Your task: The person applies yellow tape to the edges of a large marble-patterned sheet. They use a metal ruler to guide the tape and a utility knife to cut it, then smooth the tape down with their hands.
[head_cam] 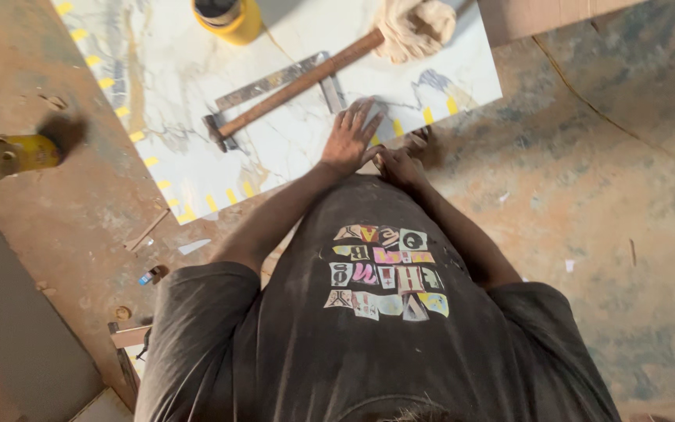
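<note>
Left hand (351,139) is lying flat, fingers spread, pressing on the marble-look tile (275,101) near its lower edge. Right hand (401,166) is curling at the tile's edge; what it's gripping is hidden. One hammer (291,84) is resting over one metal square (275,78). Two yellow cans (228,17) (21,154), top one cut off. One cloth (416,27).

Dusty reddish-brown floor (603,195) spreads well beyond the fingers — blotched grey-blue on the right, littered with small scraps. A grey panel (17,328) lies far off lower left — light warm, dim.
</note>
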